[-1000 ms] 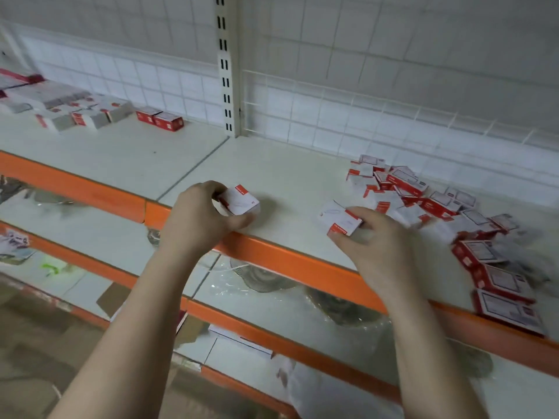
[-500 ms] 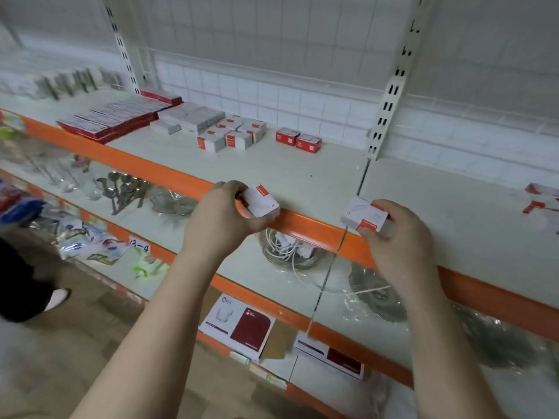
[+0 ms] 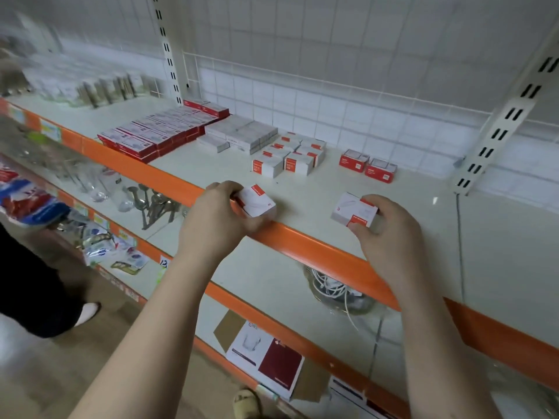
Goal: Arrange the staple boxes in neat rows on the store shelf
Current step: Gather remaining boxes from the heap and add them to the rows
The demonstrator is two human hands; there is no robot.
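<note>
While each hand (image 3: 214, 219) (image 3: 390, 234) holds one, boxes (image 3: 257, 201) (image 3: 355, 210) jut beyond grip.

place: retail shop | fixture: tiered white shelf (image 3: 317, 189) with orange front edge (image 3: 308, 246), slotted uprights (image 3: 499, 134), wire-grid back | stock: rows of small boxed goods (image 3: 157, 137) far left; packaged wares (image 3: 27, 201) on lower tiers | labels: price tags (image 3: 50, 130) along edge
</note>
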